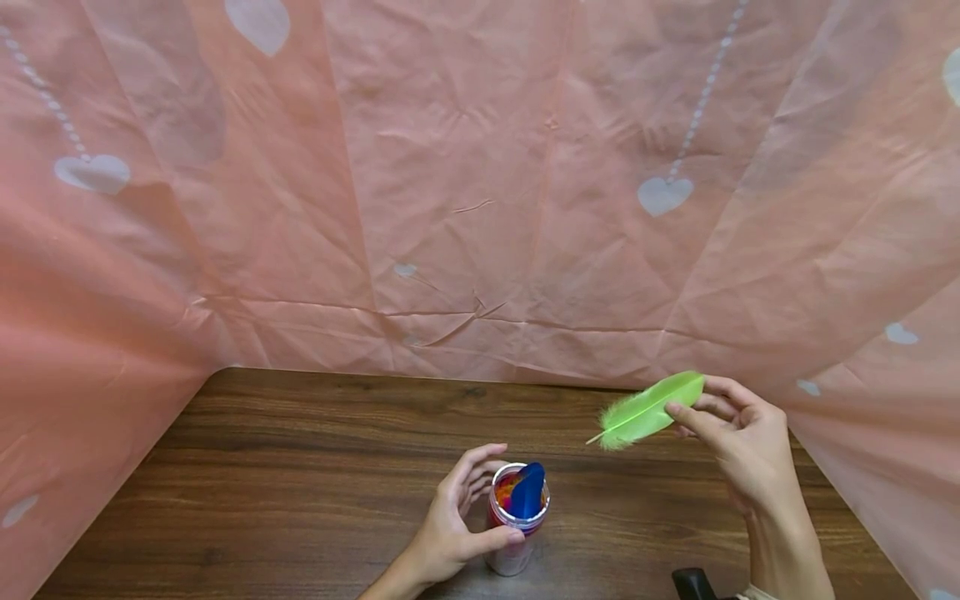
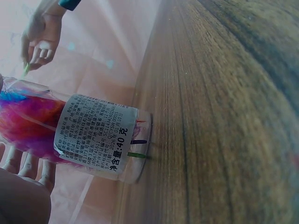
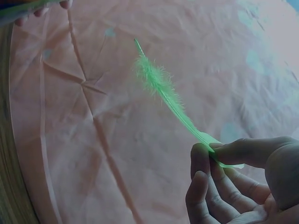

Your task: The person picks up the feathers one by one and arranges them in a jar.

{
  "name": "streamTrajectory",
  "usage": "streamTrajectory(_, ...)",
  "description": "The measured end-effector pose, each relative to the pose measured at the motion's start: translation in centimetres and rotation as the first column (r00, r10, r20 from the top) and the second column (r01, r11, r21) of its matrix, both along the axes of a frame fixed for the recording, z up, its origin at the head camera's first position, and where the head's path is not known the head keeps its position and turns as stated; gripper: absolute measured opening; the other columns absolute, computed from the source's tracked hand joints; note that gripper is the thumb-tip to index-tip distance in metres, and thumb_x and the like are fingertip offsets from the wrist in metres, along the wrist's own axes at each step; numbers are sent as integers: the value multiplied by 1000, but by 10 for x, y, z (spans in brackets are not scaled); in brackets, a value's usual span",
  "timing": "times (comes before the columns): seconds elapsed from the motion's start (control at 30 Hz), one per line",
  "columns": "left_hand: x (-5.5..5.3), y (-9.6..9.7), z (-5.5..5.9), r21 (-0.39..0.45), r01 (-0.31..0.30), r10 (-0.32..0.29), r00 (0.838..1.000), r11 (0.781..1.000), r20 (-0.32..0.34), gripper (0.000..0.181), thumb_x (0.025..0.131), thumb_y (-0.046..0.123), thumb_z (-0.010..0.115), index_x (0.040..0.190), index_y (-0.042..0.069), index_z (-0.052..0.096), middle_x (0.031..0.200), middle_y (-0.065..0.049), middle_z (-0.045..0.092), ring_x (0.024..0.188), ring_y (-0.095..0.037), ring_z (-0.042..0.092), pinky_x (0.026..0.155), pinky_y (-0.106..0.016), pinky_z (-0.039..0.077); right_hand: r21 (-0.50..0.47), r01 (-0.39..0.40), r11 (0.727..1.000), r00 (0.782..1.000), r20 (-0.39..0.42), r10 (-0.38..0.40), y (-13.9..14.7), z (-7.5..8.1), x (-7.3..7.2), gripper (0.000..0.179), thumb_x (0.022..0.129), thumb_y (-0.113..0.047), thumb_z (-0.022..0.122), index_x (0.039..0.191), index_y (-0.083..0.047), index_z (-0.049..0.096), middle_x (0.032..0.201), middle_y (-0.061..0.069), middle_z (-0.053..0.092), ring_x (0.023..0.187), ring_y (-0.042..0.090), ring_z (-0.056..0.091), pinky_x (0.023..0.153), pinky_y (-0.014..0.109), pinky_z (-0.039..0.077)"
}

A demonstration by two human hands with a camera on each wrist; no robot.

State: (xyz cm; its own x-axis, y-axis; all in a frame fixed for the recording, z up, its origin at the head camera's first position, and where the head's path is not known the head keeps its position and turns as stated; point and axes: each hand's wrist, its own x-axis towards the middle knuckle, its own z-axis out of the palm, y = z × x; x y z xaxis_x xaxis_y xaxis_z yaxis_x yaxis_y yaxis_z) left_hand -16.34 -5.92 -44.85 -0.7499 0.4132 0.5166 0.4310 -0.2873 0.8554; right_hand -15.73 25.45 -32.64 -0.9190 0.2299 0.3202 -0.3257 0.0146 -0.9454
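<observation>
My right hand (image 1: 753,446) pinches a bright green feather (image 1: 641,412) near its broad tip between thumb and fingers, up at the right in the head view. Its bare quill end points down and left, toward a clear plastic jar (image 1: 512,558). Around the upper part of that jar curve the thumb and fingers of my left hand (image 1: 450,529). The jar stands upright and uncapped, packed with red, orange and purple feathers, and a blue feather (image 1: 527,490) sticks up past its rim. In the left wrist view, a white printed label (image 2: 96,133) covers the jar's lower side.
The jar stands on a dark wood-grain table (image 1: 300,475). A pink cloth (image 1: 465,208) with pale hearts hangs behind the table and along both sides. Beside the right forearm, a black object (image 1: 693,583) shows at the bottom edge.
</observation>
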Motion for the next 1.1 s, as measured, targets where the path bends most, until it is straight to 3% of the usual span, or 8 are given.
streamTrajectory(0.27, -1, 0, -1, 3, -2, 2, 1000, 1000, -19, 81, 79, -5, 84, 149, 0, 43, 129, -31, 61, 124, -14, 61, 105, -30, 51, 22, -38, 999, 998, -43, 39, -10, 7, 8, 33, 86, 18, 72, 109, -6, 74, 83, 2, 77, 64, 11, 72, 63, 22, 58)
streamTrajectory(0.43, -1, 0, -2, 2, -2, 2, 999, 1000, -36, 81, 79, -5, 84, 149, 0, 43, 130, -26, 62, 124, -15, 61, 104, -32, 51, 37, -73, 997, 994, -83, 75, -16, 8, 10, 35, 85, 22, 69, 109, -3, 73, 84, 4, 77, 66, 11, 73, 62, 22, 58)
streamTrajectory(0.8, 0, 0, 0, -6, -3, 3, 1000, 1000, -4, 81, 79, -5, 84, 149, -2, 42, 130, -29, 61, 124, -15, 61, 105, -31, 51, 111, -131, 985, 981, -129, 145, -28, 12, 16, 36, 82, 27, 68, 113, 8, 70, 87, 7, 76, 72, 15, 76, 66, 24, 60)
streamTrajectory(0.97, 0, 0, 0, -7, -6, 6, 1000, 1000, -6, 81, 79, -5, 84, 149, 1, 43, 131, -26, 62, 124, -15, 61, 104, -31, 51, 171, -169, 971, 968, -158, 197, -32, 14, 21, 39, 81, 27, 69, 116, 11, 68, 93, 10, 77, 76, 17, 76, 69, 25, 61)
streamTrajectory(1.1, 0, 0, 0, -5, -9, 9, 1000, 1000, -19, 82, 79, -5, 84, 149, 2, 43, 131, -23, 63, 124, -16, 61, 104, -31, 51, 186, -219, 958, 945, -205, 255, -36, 12, 21, 43, 80, 30, 67, 118, 11, 67, 94, 12, 77, 77, 18, 76, 70, 26, 61)
